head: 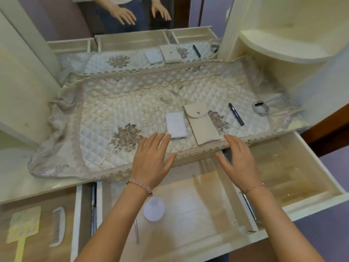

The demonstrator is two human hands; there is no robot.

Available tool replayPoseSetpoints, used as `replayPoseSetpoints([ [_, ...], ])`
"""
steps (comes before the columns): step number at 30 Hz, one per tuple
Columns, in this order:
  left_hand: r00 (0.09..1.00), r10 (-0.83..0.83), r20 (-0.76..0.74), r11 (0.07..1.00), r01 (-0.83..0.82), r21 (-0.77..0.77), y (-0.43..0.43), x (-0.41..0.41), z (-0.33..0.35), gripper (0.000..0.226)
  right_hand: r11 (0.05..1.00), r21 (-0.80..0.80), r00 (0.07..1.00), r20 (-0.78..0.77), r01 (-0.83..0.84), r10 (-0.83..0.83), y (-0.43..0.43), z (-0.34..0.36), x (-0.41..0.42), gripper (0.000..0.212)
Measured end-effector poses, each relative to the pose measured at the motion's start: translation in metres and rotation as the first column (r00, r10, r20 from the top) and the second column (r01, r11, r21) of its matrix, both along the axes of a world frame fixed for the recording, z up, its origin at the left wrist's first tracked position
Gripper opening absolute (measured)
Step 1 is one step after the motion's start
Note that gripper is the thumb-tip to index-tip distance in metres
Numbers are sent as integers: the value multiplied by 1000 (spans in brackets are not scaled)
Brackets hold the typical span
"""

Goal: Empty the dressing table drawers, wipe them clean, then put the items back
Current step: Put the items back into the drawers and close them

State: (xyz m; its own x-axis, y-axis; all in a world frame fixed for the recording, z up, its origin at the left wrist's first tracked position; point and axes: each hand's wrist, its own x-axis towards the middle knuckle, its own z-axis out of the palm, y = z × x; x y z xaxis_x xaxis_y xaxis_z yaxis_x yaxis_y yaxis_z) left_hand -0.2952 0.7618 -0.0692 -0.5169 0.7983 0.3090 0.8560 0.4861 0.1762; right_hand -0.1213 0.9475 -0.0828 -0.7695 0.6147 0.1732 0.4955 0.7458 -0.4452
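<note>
Three drawers of the dressing table stand pulled out below the quilted cloth on the tabletop. The left drawer holds a yellow hand mirror and a white comb. A white round pad and a thin metal stick lie in the middle drawer. The right drawer looks bare. On the cloth lie a white power bank, a beige pouch, a dark pen and a grey watch. My left hand and my right hand hover open, empty, over the table's front edge.
A mirror behind the table reflects the hands and items. Cream shelving rises at the right, and a cream side panel at the left. Purple floor shows beyond the right drawer.
</note>
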Motion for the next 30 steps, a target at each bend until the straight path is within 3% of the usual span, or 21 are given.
replayPoseSetpoints([
  [12,973,216,79,973,-208,-97,115,46,-30,55,997,-38,997,28,-71,72,144,-14,16,57],
  [18,910,366,193,930,-350,-113,161,68,-53,58,985,-74,982,96,-155,162,195,-32,16,58],
  [23,710,503,492,845,-525,-107,182,69,-70,55,973,-196,980,129,-122,149,222,-47,5,60],
  [30,433,673,600,663,-712,-230,213,43,-75,71,899,-415,987,131,138,-91,240,-63,-34,58],
])
